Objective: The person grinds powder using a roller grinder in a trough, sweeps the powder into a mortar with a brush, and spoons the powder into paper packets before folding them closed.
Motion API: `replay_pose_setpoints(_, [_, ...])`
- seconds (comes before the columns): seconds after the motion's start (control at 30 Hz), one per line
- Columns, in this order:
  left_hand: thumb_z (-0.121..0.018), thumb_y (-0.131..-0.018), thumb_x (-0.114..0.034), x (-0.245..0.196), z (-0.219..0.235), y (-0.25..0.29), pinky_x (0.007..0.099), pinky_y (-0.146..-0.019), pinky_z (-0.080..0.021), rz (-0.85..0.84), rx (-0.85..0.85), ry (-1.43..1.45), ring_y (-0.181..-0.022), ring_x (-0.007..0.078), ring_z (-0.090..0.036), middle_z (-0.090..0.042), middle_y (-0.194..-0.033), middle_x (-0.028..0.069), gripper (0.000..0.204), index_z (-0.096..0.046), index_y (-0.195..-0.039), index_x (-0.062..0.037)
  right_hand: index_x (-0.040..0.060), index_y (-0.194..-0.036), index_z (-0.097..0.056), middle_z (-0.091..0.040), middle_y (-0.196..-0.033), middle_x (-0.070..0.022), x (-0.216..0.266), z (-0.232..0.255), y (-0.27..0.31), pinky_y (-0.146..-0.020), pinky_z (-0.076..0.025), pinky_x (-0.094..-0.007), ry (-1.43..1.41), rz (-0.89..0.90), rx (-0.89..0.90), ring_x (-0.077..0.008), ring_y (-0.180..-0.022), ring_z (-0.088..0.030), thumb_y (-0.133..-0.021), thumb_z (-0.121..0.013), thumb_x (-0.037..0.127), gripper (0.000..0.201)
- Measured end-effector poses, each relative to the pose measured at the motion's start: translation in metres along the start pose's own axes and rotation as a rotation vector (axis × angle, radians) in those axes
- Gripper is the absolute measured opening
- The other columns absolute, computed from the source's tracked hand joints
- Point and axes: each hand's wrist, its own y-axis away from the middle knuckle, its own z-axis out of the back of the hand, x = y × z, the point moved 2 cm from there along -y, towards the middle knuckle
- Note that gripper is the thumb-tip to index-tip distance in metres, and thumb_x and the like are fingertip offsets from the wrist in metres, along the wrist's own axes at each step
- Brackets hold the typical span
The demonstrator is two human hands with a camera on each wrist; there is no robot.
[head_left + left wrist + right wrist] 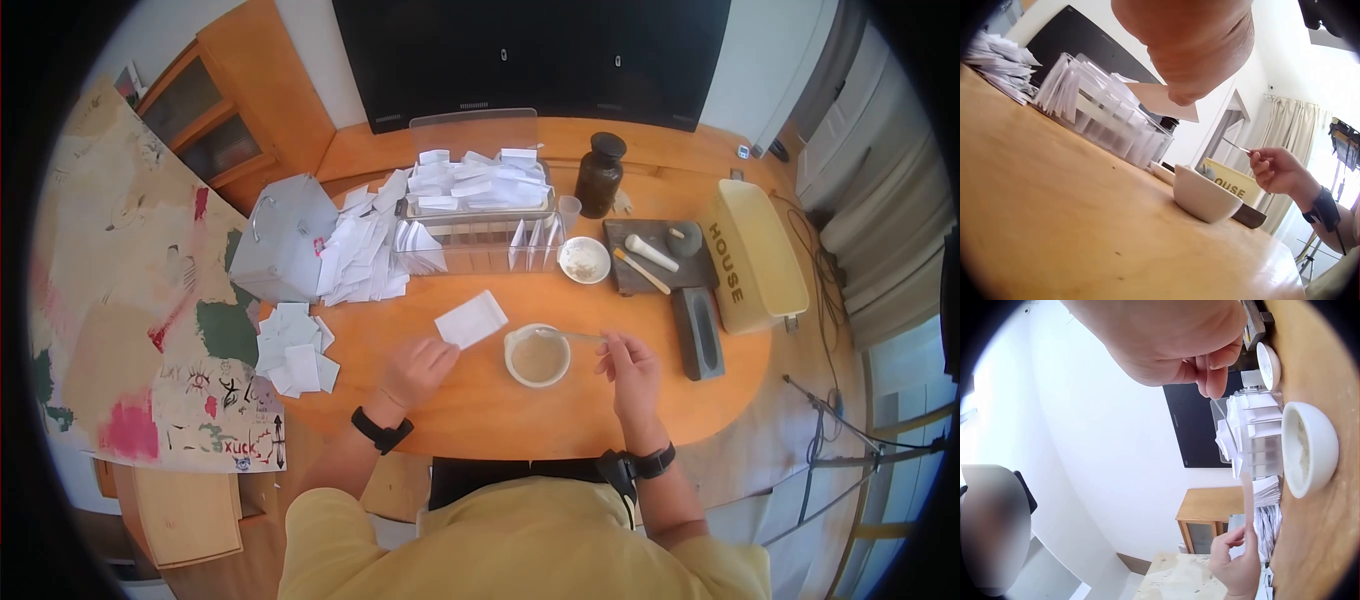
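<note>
My left hand (418, 370) pinches a small white paper envelope (470, 321) by its near edge, raised above the table left of a white bowl (1204, 199). Tan powder (540, 354) lies inside the bowl. In my right hand (630, 372) is a thin metal spoon (572, 334), its handle between thumb and fingertips. The head view has the spoon's tip overlapping the bowl's far rim, while the left wrist view puts the spoon well above the bowl.
Envelopes fill a clear divided box (475, 258); more lie in piles (365, 255) beside a metal case (285, 235). At right are a small white dish (584, 272), dark jar (600, 178), dark slab (632, 232) with brushes, grey trough (699, 335) and yellow bin (765, 255).
</note>
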Motion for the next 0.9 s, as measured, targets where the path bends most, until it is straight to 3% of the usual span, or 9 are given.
replay_pose_setpoints(0.37, [-0.064, -0.072, -0.007, -0.029, -0.006, -0.015, 0.0263, -0.063, -0.044, -0.195, 0.021, 0.094, -0.074, 0.0143, -0.056, -0.058, -0.083, -0.0009, 0.019, -0.064, -0.091, -0.0061, -0.0038, -0.093, -0.067, -0.064, -0.071, -0.0042, -0.004, -0.015, -0.008, -0.049, -0.044, -0.0197, 0.2, 0.052, 0.055, -0.0071, -0.052, -0.055, -0.093, -0.057, 0.011, 0.018])
replay_pose_setpoints(0.6, [-0.063, -0.074, -0.007, -0.034, -0.01, -0.017, 0.0259, -0.064, -0.044, -0.177, -0.001, 0.13, -0.076, 0.015, -0.057, -0.059, -0.084, -0.0004, 0.017, -0.064, -0.091, -0.0068, -0.0022, -0.096, -0.068, -0.065, -0.072, -0.0047, -0.013, -0.015, -0.013, -0.051, -0.045, -0.0197, 0.039, -0.133, 0.128, -0.0079, -0.054, -0.055, -0.093, -0.057, 0.009, 0.016])
replay_pose_setpoints(0.7, [-0.071, -0.072, -0.014, -0.033, -0.022, -0.016, 0.0329, -0.072, -0.047, -0.03, 0.128, 0.267, -0.09, 0.0206, -0.059, -0.063, -0.102, 0.0047, 0.018, -0.065, -0.088, -0.0084, -0.0017, -0.097, -0.068, -0.065, -0.073, -0.0044, -0.019, -0.018, -0.011, -0.053, -0.045, -0.0194, 0.006, -0.154, 0.197, -0.0079, -0.056, -0.055, -0.093, -0.056, 0.008, 0.016])
replay_pose_setpoints(0.8, [-0.081, -0.066, -0.025, -0.039, -0.012, -0.037, 0.0401, -0.081, -0.045, 0.215, 0.081, 0.44, -0.099, 0.0285, -0.056, -0.057, -0.116, 0.0116, 0.032, -0.06, -0.084, -0.009, -0.0017, -0.097, -0.068, -0.064, -0.074, -0.0034, -0.019, -0.025, -0.006, -0.053, -0.045, -0.0191, 0.014, -0.125, 0.257, -0.0072, -0.057, -0.055, -0.094, -0.056, 0.008, 0.016])
replay_pose_setpoints(0.9, [-0.087, -0.057, -0.034, -0.04, -0.016, -0.036, 0.0449, -0.088, -0.042, 0.355, 0.184, 0.396, -0.104, 0.0348, -0.053, -0.052, -0.121, 0.0158, 0.05, -0.055, -0.086, -0.0081, -0.0018, -0.098, -0.067, -0.064, -0.075, -0.0023, -0.021, -0.033, -0.002, -0.053, -0.045, -0.0193, 0.032, -0.076, 0.301, -0.0064, -0.058, -0.055, -0.094, -0.056, 0.008, 0.016])
